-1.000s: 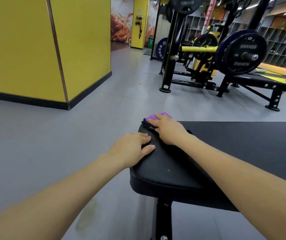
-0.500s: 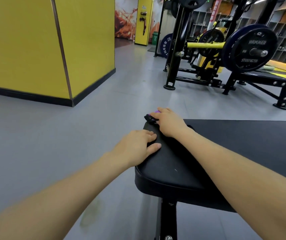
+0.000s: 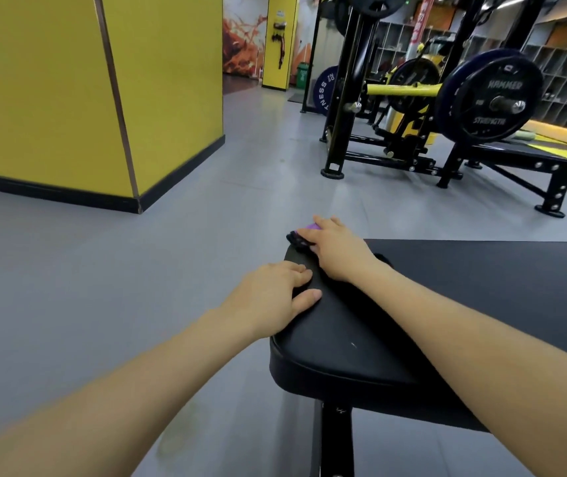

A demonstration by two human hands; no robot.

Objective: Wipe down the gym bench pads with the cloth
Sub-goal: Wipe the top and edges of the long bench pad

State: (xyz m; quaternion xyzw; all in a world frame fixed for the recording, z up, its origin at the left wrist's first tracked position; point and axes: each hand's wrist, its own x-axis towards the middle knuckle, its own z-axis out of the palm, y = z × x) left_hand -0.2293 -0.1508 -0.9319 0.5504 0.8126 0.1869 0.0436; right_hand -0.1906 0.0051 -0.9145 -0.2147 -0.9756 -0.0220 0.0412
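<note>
Right hand [image 3: 338, 251] lies flat, fingers fairly straight, pressing down on the cloth [image 3: 304, 233] at the far corner of the black pad [image 3: 350, 339]; it carries nothing else. Cloth is mostly hidden under the hand, only a purple bit and a dark bit stick out past the fingertips, right at the pad's far edge, partly over the rim. Left hand [image 3: 273, 294] rests on the pad's left edge just nearer than the right hand, fingers loosely bent over the rim, thumb lying flat on top of the pad, not pinching anything; the two hands are close but apart. Both forearms are bare and come in from the bottom of the view. The pad is the top of the desk, with a black metal post [image 3: 331, 438] under its near end; a small pale mark shows on the pad nearer than the left hand. Right of the pad is a wide dark mat-like surface [image 3: 498, 270], level with it. Grey floor [image 3: 103, 270] runs left of and beyond the pad. Far left of the pad stands a yellow wall [image 3: 51, 91] with black skirting. Beyond the pad, up right, a black rack [image 3: 344, 98] with a yellow bar and a weight plate [image 3: 493, 94] marked HAMMER STRENGTH; cubby shelves behind it, too blurred for detail.
</note>
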